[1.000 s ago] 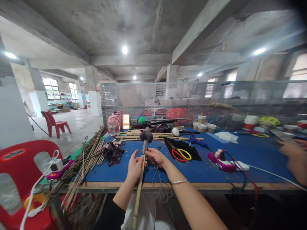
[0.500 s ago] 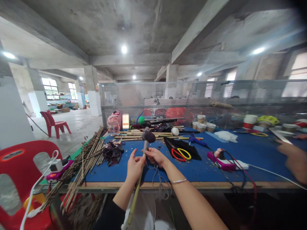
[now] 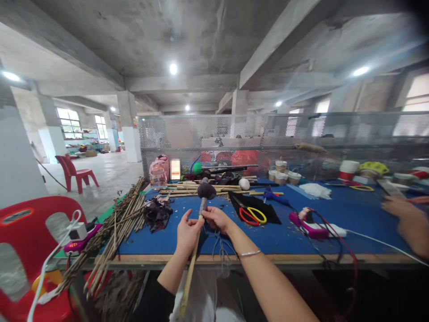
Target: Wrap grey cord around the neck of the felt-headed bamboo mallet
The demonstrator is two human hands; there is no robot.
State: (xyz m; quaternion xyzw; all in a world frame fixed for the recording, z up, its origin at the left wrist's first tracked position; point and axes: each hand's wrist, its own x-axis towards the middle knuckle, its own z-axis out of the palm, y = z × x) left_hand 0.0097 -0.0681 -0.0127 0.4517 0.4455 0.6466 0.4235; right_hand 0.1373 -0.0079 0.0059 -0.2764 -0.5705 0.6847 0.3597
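My left hand (image 3: 188, 230) pinches a thin bamboo stick (image 3: 190, 277) between thumb and fingers; the stick slants down over the table's front edge. Its upper end carries a dark cloth-like knob (image 3: 206, 191). Below the knob, grey yarn (image 3: 203, 204) is wrapped round the stick. My right hand (image 3: 217, 219) is closed at the lower end of this wrapping, its fingertips on the yarn and close to my left thumb. Loose grey strands (image 3: 223, 248) hang below my right hand over the edge. My right fingertips are partly hidden.
Scissors (image 3: 253, 216) with red and yellow handles lie on black cloth to the right. Dark crumpled fabric (image 3: 158, 214) and a heap of dry stems (image 3: 124, 219) are at left. A power strip (image 3: 310, 226) with cables lies right. Another person's hand (image 3: 402, 212) works at far right.
The stick has turned slightly in my hands: its knob shifted a little left and its lower end a little right. The other person's hand at far right moved left.
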